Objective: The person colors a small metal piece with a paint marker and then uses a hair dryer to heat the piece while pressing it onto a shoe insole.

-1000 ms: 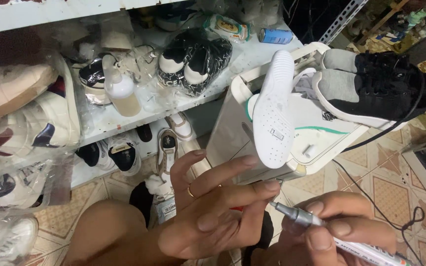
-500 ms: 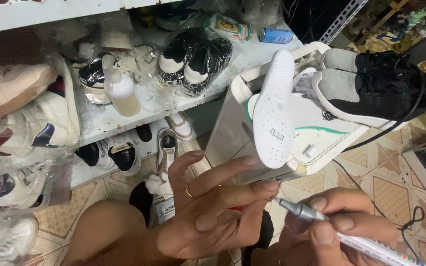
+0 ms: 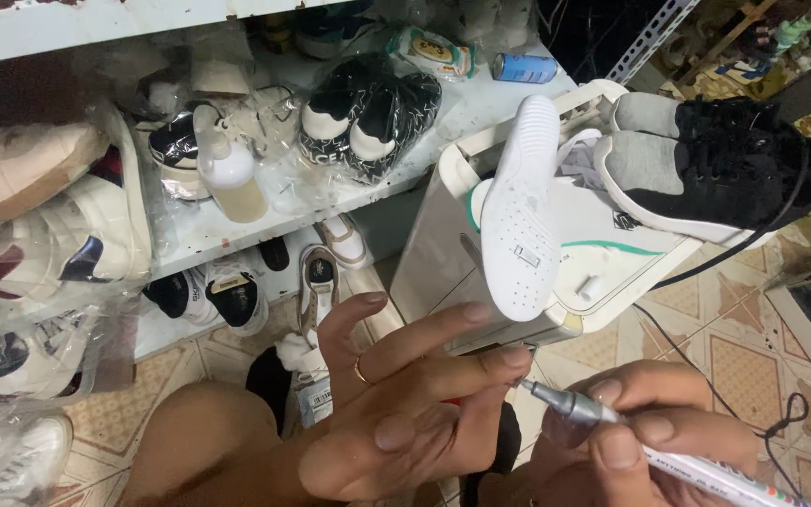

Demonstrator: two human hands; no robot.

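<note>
Shelves crowded with bagged shoes fill the background of the head view, above a tiled floor (image 3: 734,347). On the white shelf (image 3: 237,230) a pale squeeze bottle (image 3: 227,169) stands beside a bagged pair of black-and-white sneakers (image 3: 368,117), and a blue can (image 3: 526,68) lies farther back.

Right of the shelf, a white machine (image 3: 443,253) carries a white shoe sole (image 3: 520,211) propped upright and a black sneaker (image 3: 715,164) lying across its top.

Low in the frame, the left hand (image 3: 405,413) is spread with relaxed fingers, a ring on one of them; something red shows under its fingers, possibly a small item pinched there, though I cannot tell what it is. The right hand (image 3: 631,441) is closed around a paint marker (image 3: 603,422), its grey tip touching the left forefinger's end.

As for progress, the marker is uncapped and ready, but no fresh marks show on the sole or the sneaker, so any touch-up appears not yet begun.

The marker's rear end is cut off by the bottom edge, both wrists are out of frame, and the shoes inside the plastic bags are hard to make out.
</note>
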